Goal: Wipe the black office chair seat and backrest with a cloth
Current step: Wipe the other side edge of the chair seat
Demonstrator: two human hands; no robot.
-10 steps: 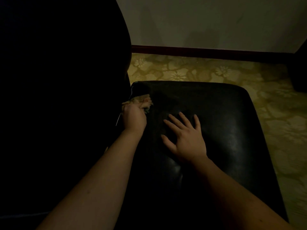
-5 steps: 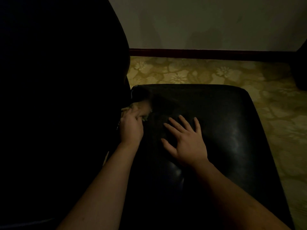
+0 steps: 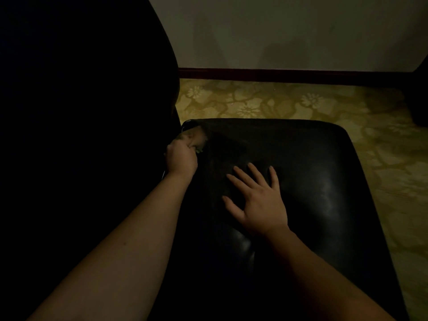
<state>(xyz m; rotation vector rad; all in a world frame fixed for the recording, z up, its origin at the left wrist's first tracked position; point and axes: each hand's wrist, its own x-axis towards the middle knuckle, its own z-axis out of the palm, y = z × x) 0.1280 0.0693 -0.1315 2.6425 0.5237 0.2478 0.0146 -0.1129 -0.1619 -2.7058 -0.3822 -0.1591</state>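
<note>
Two bare forearms reach forward from the near edge across a black office chair seat [image 3: 324,181], seen from above in very dim light. On the middle of the seat the right hand [image 3: 257,205] lies flat, palm down, fingers straight and spread. It holds nothing and seems to be steadying the chair. Further along, at the seat's far left corner, the left hand [image 3: 181,156] is curled into a fist around a bunched, pale cloth [image 3: 193,136]. It presses the cloth into the crease where the seat meets the backrest [image 3: 92,112], a large black shape rising along the seat's left side. Beyond the seat's far edge lies a yellow-green floral carpet [image 3: 278,103], then a dark red skirting board [image 3: 278,74] and a plain pale wall [image 3: 278,31]. How much of the chair is already wiped cannot be told. The wadded cloth touches only a narrow strip, so patches could be missed, all the more in this poor light. Pushed too deep, it could snag in the gap beside the seat. If the flat hand lifts, a firm stroke might turn or roll the chair.
</note>
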